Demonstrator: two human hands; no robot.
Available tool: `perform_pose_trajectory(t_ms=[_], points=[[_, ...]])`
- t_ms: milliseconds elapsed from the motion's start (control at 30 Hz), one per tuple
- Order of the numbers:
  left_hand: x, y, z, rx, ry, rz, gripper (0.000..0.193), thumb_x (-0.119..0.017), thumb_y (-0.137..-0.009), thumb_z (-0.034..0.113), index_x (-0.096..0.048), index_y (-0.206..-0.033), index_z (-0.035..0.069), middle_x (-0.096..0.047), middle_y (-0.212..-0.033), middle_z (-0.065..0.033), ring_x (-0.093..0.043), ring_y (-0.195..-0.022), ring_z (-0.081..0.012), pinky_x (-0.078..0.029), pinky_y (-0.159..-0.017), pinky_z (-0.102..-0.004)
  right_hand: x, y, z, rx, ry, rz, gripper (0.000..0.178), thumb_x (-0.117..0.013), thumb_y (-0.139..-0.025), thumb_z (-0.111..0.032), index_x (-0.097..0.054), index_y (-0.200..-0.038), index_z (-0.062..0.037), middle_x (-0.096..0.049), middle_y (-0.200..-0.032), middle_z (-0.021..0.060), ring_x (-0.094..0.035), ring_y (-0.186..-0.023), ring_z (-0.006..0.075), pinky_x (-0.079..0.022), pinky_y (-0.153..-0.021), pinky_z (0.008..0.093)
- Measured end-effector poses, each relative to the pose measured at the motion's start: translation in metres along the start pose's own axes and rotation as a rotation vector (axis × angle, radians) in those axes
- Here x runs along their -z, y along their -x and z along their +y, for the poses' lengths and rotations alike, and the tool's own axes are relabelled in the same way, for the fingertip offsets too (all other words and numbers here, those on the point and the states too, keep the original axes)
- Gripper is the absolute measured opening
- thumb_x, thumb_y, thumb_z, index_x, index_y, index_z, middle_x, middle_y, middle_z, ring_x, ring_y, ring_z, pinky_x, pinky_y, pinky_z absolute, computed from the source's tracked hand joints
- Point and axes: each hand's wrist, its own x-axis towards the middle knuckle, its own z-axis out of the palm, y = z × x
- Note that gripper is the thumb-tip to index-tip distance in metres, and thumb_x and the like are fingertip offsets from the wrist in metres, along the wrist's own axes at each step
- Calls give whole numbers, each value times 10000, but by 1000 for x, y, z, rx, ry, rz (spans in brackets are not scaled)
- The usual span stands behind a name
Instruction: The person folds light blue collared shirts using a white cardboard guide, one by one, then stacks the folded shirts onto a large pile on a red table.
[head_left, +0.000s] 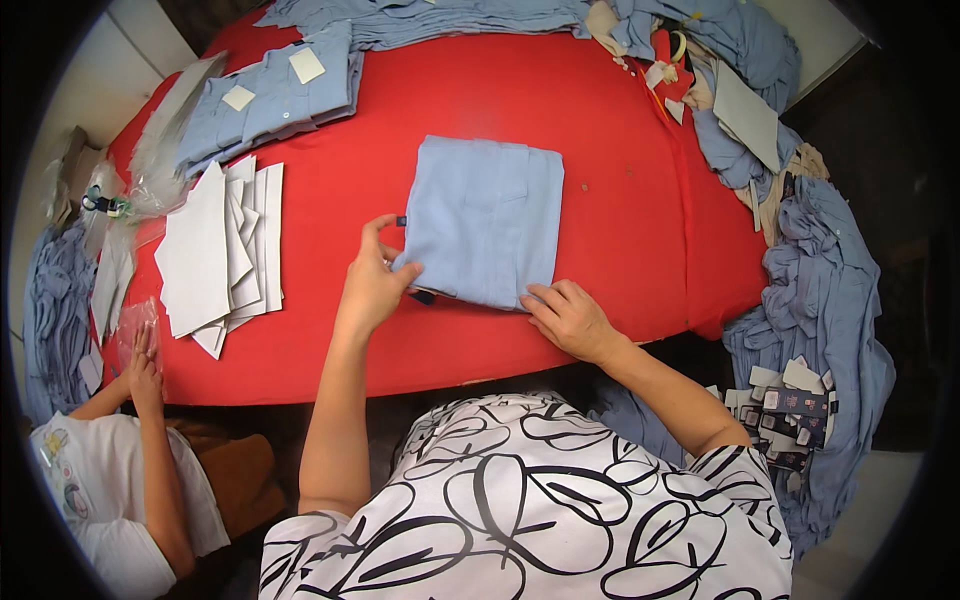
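Observation:
A light blue folded shirt [480, 225] lies flat in front of me on the red-covered table [640, 240]. My left hand [372, 280] is at its lower left corner, thumb over the edge and the other fingers curled beside it. Small dark tags stick out from the shirt's left side and from under that corner. With bent fingers, my right hand [570, 318] grips the bottom edge near the lower right corner. Its thumb is partly hidden.
To the left lie a stack of white boards [205, 260] and folded blue shirts [275, 100] with pale tags. Blue garments [820, 290] pile along the right, with loose tags [785, 415]. At the lower left, a co-worker's hands [145, 375] touch a clear plastic bag [135, 325].

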Motion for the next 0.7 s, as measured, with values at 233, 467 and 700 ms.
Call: perform_pose_trajectory(t_ms=[233, 467, 700], points=[[15, 29, 33, -4, -56, -145, 427, -612, -928, 72, -515, -1343, 61, -617, -767, -72, -589, -609, -89, -483, -571, -247, 32, -17, 15, -14, -87, 4, 285, -607, -775, -2, -601, -1060, -20, -608, -989, 130, -556, -826, 300, -506, -742, 377], [61, 18, 129, -338, 319, -97, 210, -621, -955, 203, -687, -1012, 12, -683, -856, -61, -620, -716, -88, -486, -646, -218, 189, -130, 57, -60, -82, 206, 230, -546, -822, 82, -610, -1017, -20, -634, -895, 160, -596, -823, 344, -508, -714, 412], [37, -109, 96, -304, -47, -57, 244, -646, -936, 208, -660, -860, -23, -625, -723, -35, -559, -705, -109, -450, -649, -281, 140, -194, 175, -284, -238, -383, 262, -601, -807, 12, -692, -1050, -20, -719, -1007, 153, -684, -968, 287, -530, -848, 372]])
